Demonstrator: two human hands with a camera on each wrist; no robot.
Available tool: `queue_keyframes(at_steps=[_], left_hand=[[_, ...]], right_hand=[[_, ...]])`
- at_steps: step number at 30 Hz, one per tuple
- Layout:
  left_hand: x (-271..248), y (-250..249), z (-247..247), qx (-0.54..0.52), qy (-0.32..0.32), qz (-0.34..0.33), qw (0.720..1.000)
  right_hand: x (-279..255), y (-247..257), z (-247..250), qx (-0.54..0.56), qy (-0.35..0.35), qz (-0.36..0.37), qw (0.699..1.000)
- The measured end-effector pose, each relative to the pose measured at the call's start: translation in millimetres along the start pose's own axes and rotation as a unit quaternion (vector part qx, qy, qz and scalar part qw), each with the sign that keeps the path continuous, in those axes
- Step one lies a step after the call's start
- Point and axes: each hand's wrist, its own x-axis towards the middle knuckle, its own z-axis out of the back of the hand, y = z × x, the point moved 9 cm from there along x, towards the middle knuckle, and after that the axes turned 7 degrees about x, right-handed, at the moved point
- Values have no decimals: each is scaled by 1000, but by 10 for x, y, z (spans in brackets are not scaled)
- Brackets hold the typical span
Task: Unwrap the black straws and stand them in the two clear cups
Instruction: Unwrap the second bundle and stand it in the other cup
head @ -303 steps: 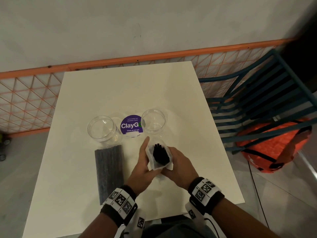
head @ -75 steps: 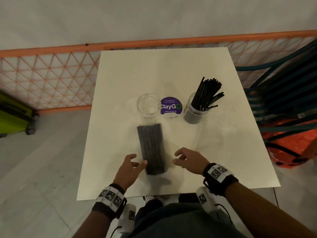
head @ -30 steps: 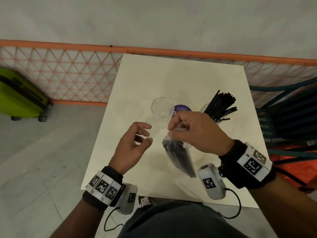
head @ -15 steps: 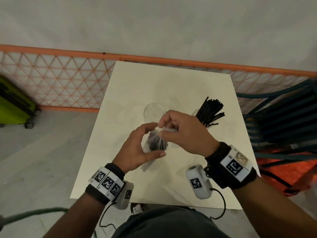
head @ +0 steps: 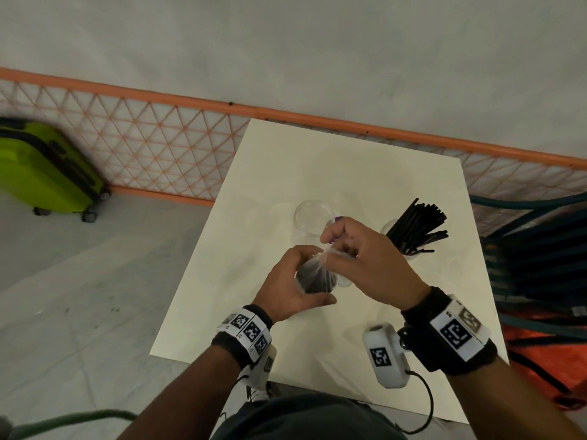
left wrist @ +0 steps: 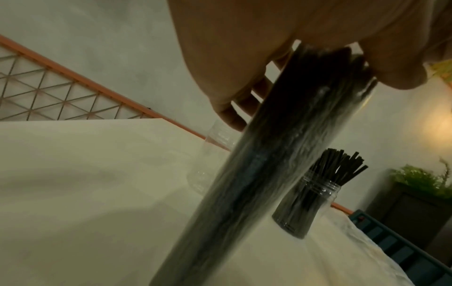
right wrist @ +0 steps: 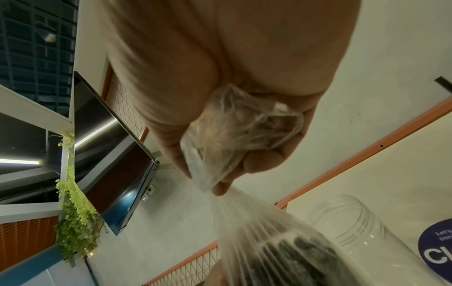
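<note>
A pack of black straws (head: 316,277) in clear plastic wrap stands upright on the white table (head: 349,173). My left hand (head: 293,281) grips the pack (left wrist: 276,154) around its upper part. My right hand (head: 359,252) pinches the bunched top of the wrap (right wrist: 234,139) and pulls it taut above the straw ends (right wrist: 293,257). Behind my hands stands an empty clear cup (head: 314,217) (right wrist: 352,218). To the right, a second clear cup (left wrist: 305,209) holds several unwrapped black straws (head: 419,227) that fan out.
A round purple sticker (right wrist: 437,245) lies on the table between the cups. An orange mesh fence (head: 152,144) runs behind the table. A lime suitcase (head: 41,169) stands on the floor at the left. Dark chairs (head: 540,249) and an orange bag (head: 546,360) are at the right.
The pack came off the table and now stands upright. My left hand has closed around it, and my right hand has gathered the top of the wrap.
</note>
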Motion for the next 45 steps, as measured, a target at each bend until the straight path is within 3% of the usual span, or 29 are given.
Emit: queue_keyframes(at_steps=[8,12,16,21,27,29,31,33,37,41,45], left_hand=[[45,347,-90,34,1,42,999],[28,471,-129,47,11,56,997],[35,485,-221,94,55,42,993],[81,540,-238,243,101,23,964],[66,763,-253,381,179,61,905],[57,747,-222,351,175,58,918],[43,708,-104,233,133,69,961],[36,633,-30,139,105,53,983],[34,584,-82,82,88,63,991],[-6,737,-126,78,66,98,990],[-54,838,-236,94,100,110,984]], right_hand=[[-68,-195,63,37,4,-13,999],[-136,-696,-171,69,88,-45,993],[-153,-1164,-563,35,90,-102,990],[1,-1260,-566,13,-47,-71,996],[62,-1600,-723,-11,-33,-128,991],[77,-1647,-746,-38,-39,-140,989],[85,-1618,-725,-49,-58,-135,988],[82,-1542,-726,-66,-67,-115,989],[97,-1506,-819,-90,-62,-66,992],[131,-1543,-871,-104,-55,-72,990],[130,-1711,-1006,-129,8,-112,985]])
